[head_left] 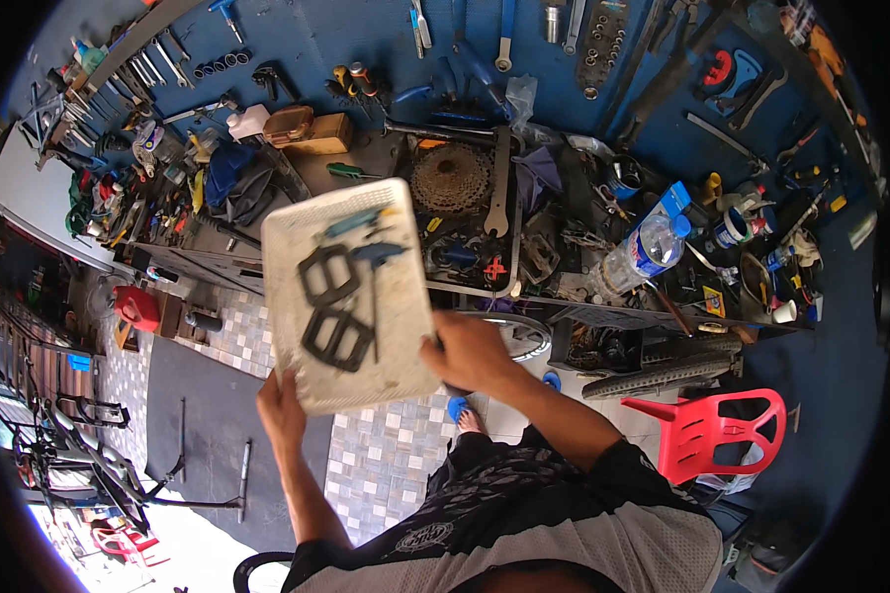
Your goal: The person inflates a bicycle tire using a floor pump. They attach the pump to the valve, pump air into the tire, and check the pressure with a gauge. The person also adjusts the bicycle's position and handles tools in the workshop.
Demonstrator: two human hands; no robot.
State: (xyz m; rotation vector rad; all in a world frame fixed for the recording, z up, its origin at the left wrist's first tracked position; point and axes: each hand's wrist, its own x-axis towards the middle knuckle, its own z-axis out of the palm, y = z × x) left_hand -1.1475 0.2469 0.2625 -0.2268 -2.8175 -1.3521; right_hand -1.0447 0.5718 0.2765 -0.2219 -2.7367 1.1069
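Observation:
A cream plastic tray is held up in front of me, tilted, between both hands. My left hand grips its lower left corner, thumb over the rim. At the lower right edge, my right hand is closed on the rim. Inside lie two black bicycle pedals, one above the other. Beside them is a T-handle hex key with a blue handle and a long dark shaft. A teal-handled tool lies near the tray's far end, too blurred to name exactly.
Behind the tray, a cluttered workbench holds a large rusty cassette, a flat wrench and a plastic bottle. Tools hang on the blue wall. A red chair stands right, near a tire; a dark mat lies left.

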